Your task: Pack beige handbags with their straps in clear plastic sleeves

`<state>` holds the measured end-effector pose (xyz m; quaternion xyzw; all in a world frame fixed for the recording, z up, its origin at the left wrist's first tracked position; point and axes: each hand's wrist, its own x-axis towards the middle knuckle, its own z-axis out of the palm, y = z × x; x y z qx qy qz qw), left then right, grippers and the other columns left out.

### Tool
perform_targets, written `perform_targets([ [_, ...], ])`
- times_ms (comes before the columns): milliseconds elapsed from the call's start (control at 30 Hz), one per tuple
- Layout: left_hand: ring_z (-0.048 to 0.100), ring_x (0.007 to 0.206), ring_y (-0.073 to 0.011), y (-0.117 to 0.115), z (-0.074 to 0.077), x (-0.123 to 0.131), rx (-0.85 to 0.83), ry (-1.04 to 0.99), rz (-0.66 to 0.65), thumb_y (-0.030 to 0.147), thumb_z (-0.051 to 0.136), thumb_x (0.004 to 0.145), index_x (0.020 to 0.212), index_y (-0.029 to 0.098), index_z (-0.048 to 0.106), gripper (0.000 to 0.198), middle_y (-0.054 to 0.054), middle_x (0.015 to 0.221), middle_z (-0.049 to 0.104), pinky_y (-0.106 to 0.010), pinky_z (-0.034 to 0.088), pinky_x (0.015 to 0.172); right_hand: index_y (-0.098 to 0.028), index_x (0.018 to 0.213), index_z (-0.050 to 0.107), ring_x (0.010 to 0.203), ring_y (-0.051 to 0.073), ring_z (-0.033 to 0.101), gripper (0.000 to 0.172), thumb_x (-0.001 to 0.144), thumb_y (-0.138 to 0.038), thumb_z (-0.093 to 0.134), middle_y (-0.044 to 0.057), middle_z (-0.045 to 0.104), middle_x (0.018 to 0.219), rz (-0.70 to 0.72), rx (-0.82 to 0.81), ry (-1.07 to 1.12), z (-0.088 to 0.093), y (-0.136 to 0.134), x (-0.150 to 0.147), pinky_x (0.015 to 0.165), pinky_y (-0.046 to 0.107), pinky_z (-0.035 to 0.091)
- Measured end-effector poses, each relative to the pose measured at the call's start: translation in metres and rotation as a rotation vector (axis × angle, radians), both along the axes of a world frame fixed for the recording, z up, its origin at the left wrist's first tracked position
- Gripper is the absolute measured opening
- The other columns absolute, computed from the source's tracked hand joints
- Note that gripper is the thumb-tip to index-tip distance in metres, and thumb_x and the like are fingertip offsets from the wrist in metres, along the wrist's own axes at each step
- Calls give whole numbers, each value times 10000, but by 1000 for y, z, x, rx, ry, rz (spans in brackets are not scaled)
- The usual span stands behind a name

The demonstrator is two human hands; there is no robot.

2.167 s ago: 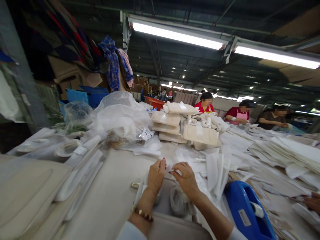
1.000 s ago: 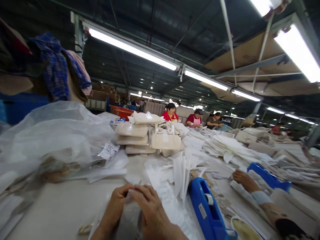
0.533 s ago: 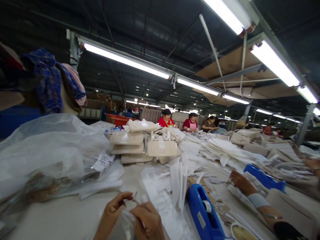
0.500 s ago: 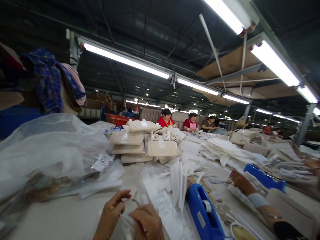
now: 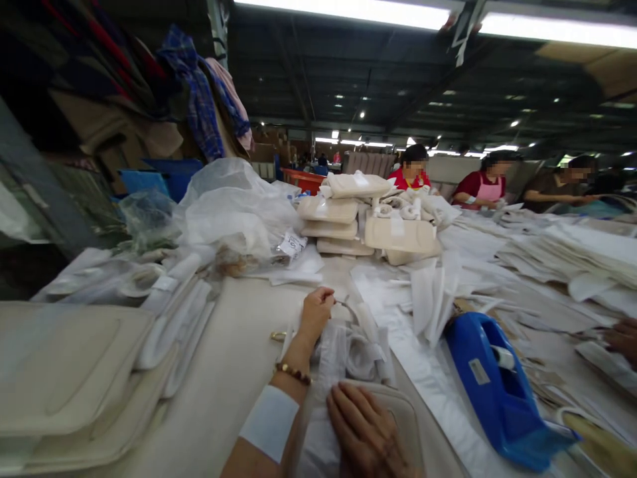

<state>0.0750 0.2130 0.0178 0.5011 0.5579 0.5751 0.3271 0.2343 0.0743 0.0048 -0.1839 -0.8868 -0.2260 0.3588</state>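
Observation:
My left hand [image 5: 317, 312] reaches forward over the table with its fingers pinched together. From the fingertips runs a thin, dark strap [image 5: 347, 306], which I cannot make out fully. A beige bag [image 5: 405, 413] lies at the near edge, partly covered by white wrapping [image 5: 331, 355] and a rolled white piece [image 5: 362, 357]. My right hand [image 5: 365, 428] rests flat on the bag, its fingers stretched out over the wrapping. Beside my left wrist lies a small gold-coloured metal clasp [image 5: 277, 336].
Left are stacked beige bags [image 5: 64, 365] and clear plastic [image 5: 233, 206]. More wrapped bags [image 5: 398, 232] are piled ahead. To the right stand a blue tape dispenser [image 5: 497, 392], white paper sheets [image 5: 432, 292] and a co-worker's hand [image 5: 622, 338]. Several people sit across the table.
The view has swung left and downward. My hands, earlier close together at a thin piece, are now apart: the left reaches forward, the right lies flat on the bag.

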Motion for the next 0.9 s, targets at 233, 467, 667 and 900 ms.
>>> perform_targets([
  [233, 519, 446, -89, -17, 25, -3, 114, 191, -73, 186, 454, 788, 894, 126, 620, 205, -13, 697, 652, -206, 416, 448, -93, 1066, 650, 970, 212, 628, 429, 948, -107, 237, 74, 701, 1025, 40, -91, 20, -5, -2, 4, 803, 350, 541],
  [467, 568, 887, -207, -104, 24, -10, 239, 765, -236, 87, 474, 772, 805, 189, 644, 201, -60, 848, 654, -357, 453, 861, -84, 1111, 628, 990, 237, 614, 386, 936, -102, 284, 103, 692, 1030, 84, -144, 74, -12, -3, 4, 802, 386, 538],
  [667, 512, 973, -240, -109, 23, 2, 236, 1094, -224, 61, 409, 836, 870, 149, 622, 233, -102, 957, 618, -417, 421, 904, -84, 1153, 604, 1015, 236, 602, 381, 926, -102, 299, 114, 684, 1045, 89, -162, 96, -14, -4, 5, 807, 385, 539],
  [900, 540, 902, -273, -87, 34, 24, 193, 1318, -235, 121, 449, 852, 828, 116, 620, 172, -127, 893, 615, -442, 442, 789, -100, 1118, 626, 1010, 223, 609, 401, 915, -89, 281, 91, 694, 1032, 44, -144, 148, -11, -3, 2, 807, 362, 534],
])
